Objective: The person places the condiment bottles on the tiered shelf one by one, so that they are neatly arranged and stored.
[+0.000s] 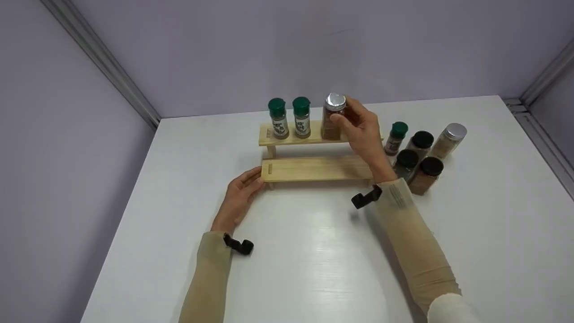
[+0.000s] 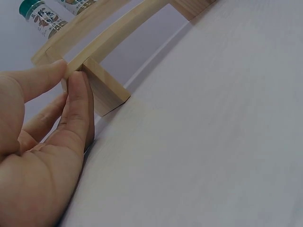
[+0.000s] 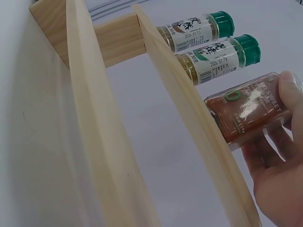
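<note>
A two-step wooden rack [image 1: 314, 169] stands on the white table. My left hand [image 1: 241, 194] is at the left end of its lower step; the left wrist view shows thumb and fingers pinching the board's corner by the leg [image 2: 106, 87]. In my right hand [image 1: 364, 132] is a square spice jar [image 1: 331, 128] of reddish powder with a silver lid, gripped near its top. It is upright at the upper step, its base at the board in the right wrist view. Two green-capped spice bottles, one at the left [image 1: 279, 120] and one beside it [image 1: 302, 119], stand on that step.
Right of the rack stand a small green-capped bottle [image 1: 395, 138], several black-lidded jars [image 1: 423, 176] and a silver-lidded jar [image 1: 448, 141]. My right forearm passes close to them. A pale wall [image 1: 314, 54] rises behind the table.
</note>
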The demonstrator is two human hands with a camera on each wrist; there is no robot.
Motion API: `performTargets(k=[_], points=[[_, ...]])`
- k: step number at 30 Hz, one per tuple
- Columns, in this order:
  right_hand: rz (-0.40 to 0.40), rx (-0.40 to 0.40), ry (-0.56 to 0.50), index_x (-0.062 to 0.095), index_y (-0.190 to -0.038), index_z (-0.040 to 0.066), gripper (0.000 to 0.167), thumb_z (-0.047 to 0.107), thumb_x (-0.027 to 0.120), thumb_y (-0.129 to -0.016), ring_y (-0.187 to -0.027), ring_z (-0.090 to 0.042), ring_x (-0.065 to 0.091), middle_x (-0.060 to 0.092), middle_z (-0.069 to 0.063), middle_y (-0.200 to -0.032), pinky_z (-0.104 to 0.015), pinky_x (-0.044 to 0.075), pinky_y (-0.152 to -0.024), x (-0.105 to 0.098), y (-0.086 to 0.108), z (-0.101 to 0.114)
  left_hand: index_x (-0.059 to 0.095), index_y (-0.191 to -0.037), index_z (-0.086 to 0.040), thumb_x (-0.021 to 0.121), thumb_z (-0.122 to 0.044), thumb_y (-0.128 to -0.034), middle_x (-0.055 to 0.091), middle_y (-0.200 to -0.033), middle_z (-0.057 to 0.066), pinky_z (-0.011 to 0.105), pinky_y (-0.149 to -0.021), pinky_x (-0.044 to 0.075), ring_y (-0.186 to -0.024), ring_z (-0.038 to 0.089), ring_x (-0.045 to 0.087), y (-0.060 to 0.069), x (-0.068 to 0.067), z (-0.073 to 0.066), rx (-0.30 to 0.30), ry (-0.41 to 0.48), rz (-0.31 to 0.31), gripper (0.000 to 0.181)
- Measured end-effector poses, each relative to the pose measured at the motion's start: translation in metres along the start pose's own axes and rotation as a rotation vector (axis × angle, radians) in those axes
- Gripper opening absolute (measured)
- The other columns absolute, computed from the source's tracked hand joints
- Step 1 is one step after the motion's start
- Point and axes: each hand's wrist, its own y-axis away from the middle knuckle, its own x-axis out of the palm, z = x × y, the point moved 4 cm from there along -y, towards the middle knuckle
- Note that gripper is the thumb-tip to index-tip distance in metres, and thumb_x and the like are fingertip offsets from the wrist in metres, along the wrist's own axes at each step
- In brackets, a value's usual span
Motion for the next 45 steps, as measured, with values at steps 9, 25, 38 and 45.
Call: performTargets(k=[9, 25, 38, 45], points=[[0.023, 0.023, -0.015, 0.056, -0.155, 0.004, 0.050, 0.005, 0.067, -0.106, -0.130, -0.025, 0.064, 0.065, -0.018, -0.143, -0.034, 0.055, -0.113, 0.000, 0.003, -0.002, 0.052, -0.155, -0.002, 0.063, -0.005, -0.1081, 0.055, -0.155, 0.016, 0.030, -0.118, 0.051, -0.141, 0.024, 0.056, 0.000, 0.002, 0.003, -0.001, 0.000, 0.003, 0.048], [0.007, -0.138, 0.052, 0.053, -0.153, -0.002, 0.057, 0.003, 0.074, -0.100, -0.144, -0.037, 0.055, 0.057, -0.020, -0.156, -0.044, 0.046, -0.124, -0.023, 0.011, 0.031, 0.053, -0.154, 0.000, 0.063, -0.004, -0.1080, 0.055, -0.154, 0.017, 0.031, -0.118, 0.051, -0.140, 0.025, 0.056, 0.000, 0.005, 0.005, 0.002, -0.003, 0.010, 0.047], [0.059, -0.147, 0.338, 0.060, -0.150, 0.006, 0.060, -0.003, 0.080, -0.094, -0.144, -0.018, 0.055, 0.061, -0.011, -0.153, -0.036, 0.045, -0.124, -0.078, 0.047, 0.063, 0.051, -0.155, -0.001, 0.063, -0.006, -0.1085, 0.054, -0.156, 0.015, 0.030, -0.118, 0.051, -0.144, 0.026, 0.053, -0.002, 0.004, -0.001, -0.006, -0.027, 0.023, 0.049], [0.074, -0.029, 0.535, 0.068, -0.144, 0.012, 0.056, 0.005, 0.085, -0.092, -0.129, 0.000, 0.059, 0.068, -0.009, -0.144, -0.016, 0.046, -0.112, -0.123, 0.072, 0.071, 0.050, -0.156, -0.001, 0.061, -0.004, -0.1088, 0.053, -0.157, 0.017, 0.031, -0.119, 0.050, -0.144, 0.027, 0.054, 0.001, 0.003, -0.001, -0.008, -0.022, 0.016, 0.049]])
